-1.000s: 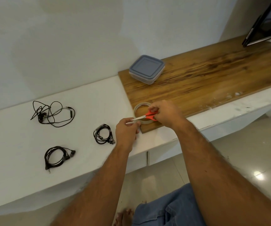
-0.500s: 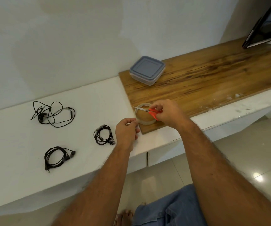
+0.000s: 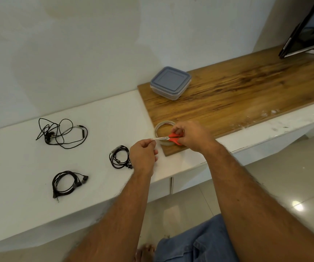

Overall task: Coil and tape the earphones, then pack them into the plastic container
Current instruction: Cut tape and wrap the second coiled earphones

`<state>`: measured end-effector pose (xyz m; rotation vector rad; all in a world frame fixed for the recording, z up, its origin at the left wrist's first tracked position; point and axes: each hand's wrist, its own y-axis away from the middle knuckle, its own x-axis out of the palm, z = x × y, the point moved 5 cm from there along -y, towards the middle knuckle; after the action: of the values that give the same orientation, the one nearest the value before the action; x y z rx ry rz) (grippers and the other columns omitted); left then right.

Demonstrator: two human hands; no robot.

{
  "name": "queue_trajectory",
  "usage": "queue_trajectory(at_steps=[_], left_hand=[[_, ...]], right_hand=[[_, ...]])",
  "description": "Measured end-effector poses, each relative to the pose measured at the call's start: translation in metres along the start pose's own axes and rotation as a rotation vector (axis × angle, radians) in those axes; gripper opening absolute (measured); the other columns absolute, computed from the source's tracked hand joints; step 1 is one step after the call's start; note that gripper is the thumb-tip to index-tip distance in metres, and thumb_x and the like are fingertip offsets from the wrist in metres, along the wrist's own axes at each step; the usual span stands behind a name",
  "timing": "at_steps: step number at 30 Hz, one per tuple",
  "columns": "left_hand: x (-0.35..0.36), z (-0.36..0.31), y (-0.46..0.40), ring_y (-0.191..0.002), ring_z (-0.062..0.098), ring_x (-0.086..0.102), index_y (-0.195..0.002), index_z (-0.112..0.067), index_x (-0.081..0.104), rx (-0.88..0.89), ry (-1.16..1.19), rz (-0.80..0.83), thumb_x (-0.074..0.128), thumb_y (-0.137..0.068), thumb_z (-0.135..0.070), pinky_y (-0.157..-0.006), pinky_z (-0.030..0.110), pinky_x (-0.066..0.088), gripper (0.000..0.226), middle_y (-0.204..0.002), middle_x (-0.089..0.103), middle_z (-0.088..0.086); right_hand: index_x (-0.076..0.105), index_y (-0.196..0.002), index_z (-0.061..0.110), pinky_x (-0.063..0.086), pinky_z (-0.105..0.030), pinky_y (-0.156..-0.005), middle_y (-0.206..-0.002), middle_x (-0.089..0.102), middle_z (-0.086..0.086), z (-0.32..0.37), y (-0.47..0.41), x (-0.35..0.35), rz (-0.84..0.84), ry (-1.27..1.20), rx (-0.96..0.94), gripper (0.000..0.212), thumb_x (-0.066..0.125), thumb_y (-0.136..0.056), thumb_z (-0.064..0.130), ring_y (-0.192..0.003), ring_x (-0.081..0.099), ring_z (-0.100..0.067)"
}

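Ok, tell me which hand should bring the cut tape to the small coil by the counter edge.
Left. The left hand pinches the tape strip at the scissors tips and sits right beside the small coil. The right hand grips the scissors over the tape roll, farther away.

2 bare, hairy forearms, no sleeves; blue denim trouser leg (image 3: 195,241); 1 bare foot (image 3: 145,252)

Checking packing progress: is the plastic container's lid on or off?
On. The grey lid sits flat over the plastic container on the wooden board; nothing packed yet.
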<state>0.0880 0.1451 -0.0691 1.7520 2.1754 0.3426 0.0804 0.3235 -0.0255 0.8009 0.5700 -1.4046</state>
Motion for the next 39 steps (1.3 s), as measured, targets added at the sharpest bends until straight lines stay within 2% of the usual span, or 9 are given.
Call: queue_trajectory(at_steps=[4, 11, 22, 24, 27, 31, 34, 37, 39], left_hand=[[-0.001, -0.003, 0.003, -0.059, 0.01, 0.06, -0.095, -0.012, 0.068, 0.015, -0.016, -0.018, 0.062, -0.093, -0.01, -0.045, 0.021, 0.047, 0.007, -0.071, 0.065, 0.0], [-0.008, -0.003, 0.011, -0.063, 0.01, 0.063, -0.098, -0.011, 0.067, 0.023, -0.052, -0.013, 0.059, -0.095, -0.012, -0.049, 0.024, 0.049, 0.009, -0.079, 0.065, -0.001], [-0.029, -0.009, 0.019, -0.065, 0.01, 0.064, -0.092, -0.01, 0.064, -0.054, -0.06, 0.023, 0.057, -0.095, -0.008, -0.046, 0.02, 0.05, 0.008, -0.083, 0.065, 0.001], [-0.03, -0.009, 0.02, -0.067, 0.012, 0.065, -0.087, -0.009, 0.063, -0.123, -0.014, 0.043, 0.056, -0.095, -0.005, -0.047, 0.02, 0.051, 0.011, -0.089, 0.066, 0.005], [-0.033, -0.011, 0.02, -0.069, 0.015, 0.066, -0.085, -0.008, 0.062, -0.175, 0.067, 0.054, 0.057, -0.094, -0.004, -0.05, 0.021, 0.052, 0.011, -0.09, 0.067, 0.009], [-0.033, -0.012, 0.024, -0.064, 0.014, 0.065, -0.083, -0.006, 0.061, -0.237, 0.193, 0.059, 0.06, -0.092, -0.004, -0.043, 0.018, 0.047, 0.009, -0.084, 0.067, 0.008], [-0.031, -0.014, 0.028, -0.062, 0.014, 0.064, -0.083, -0.005, 0.061, -0.258, 0.222, 0.078, 0.06, -0.091, -0.004, -0.041, 0.017, 0.045, 0.008, -0.081, 0.067, 0.008], [-0.031, -0.017, 0.032, -0.059, 0.013, 0.064, -0.082, -0.005, 0.061, -0.255, 0.223, 0.081, 0.06, -0.089, -0.003, -0.041, 0.017, 0.045, 0.008, -0.082, 0.066, 0.008], [-0.033, -0.018, 0.034, -0.059, 0.012, 0.064, -0.082, -0.006, 0.061, -0.243, 0.216, 0.073, 0.061, -0.088, -0.003, -0.042, 0.017, 0.045, 0.007, -0.084, 0.066, 0.007]], right_hand=[[0.069, -0.11, 0.031, 0.045, -0.021, -0.068, -0.099, 0.064, 0.013, -0.004, 0.001, 0.0, -0.042, 0.023, 0.004, 0.028, 0.075, -0.083, 0.024, -0.093, 0.058, -0.005], [0.07, -0.105, 0.034, 0.056, -0.035, -0.073, -0.093, 0.069, 0.013, -0.003, 0.001, -0.005, -0.144, 0.103, 0.063, 0.022, 0.072, -0.084, 0.034, -0.088, 0.062, -0.007], [0.073, -0.103, 0.026, 0.05, -0.027, -0.065, -0.092, 0.07, 0.005, 0.015, 0.001, -0.001, -0.183, 0.184, 0.15, 0.024, 0.074, -0.083, 0.039, -0.084, 0.063, -0.011], [0.073, -0.101, 0.024, 0.05, -0.029, -0.067, -0.091, 0.071, 0.005, 0.015, 0.003, 0.0, -0.188, 0.112, 0.153, 0.022, 0.076, -0.082, 0.035, -0.086, 0.063, -0.011], [0.073, -0.091, 0.024, 0.054, -0.031, -0.071, -0.08, 0.07, 0.008, 0.004, 0.007, 0.003, -0.205, -0.226, 0.192, 0.016, 0.081, -0.078, 0.027, -0.082, 0.064, -0.009], [0.068, -0.087, 0.023, 0.052, -0.03, -0.054, -0.076, 0.067, 0.0, -0.007, 0.015, -0.005, -0.227, -0.557, 0.238, 0.009, 0.076, -0.083, 0.021, -0.064, 0.059, -0.013], [0.069, -0.095, 0.018, 0.052, -0.029, -0.053, -0.076, 0.068, -0.006, -0.004, 0.028, -0.006, -0.003, -0.654, 0.181, 0.006, 0.068, -0.089, 0.016, -0.055, 0.052, -0.01], [0.068, -0.103, 0.015, 0.055, -0.029, -0.059, -0.076, 0.068, -0.001, -0.006, 0.046, 0.008, 0.335, -0.658, 0.195, 0.014, 0.067, -0.091, 0.022, -0.057, 0.052, -0.009], [0.066, -0.105, 0.012, 0.057, -0.032, -0.064, -0.076, 0.067, 0.0, -0.008, 0.056, 0.016, 0.472, -0.686, 0.238, 0.02, 0.065, -0.092, 0.027, -0.061, 0.054, -0.009]])
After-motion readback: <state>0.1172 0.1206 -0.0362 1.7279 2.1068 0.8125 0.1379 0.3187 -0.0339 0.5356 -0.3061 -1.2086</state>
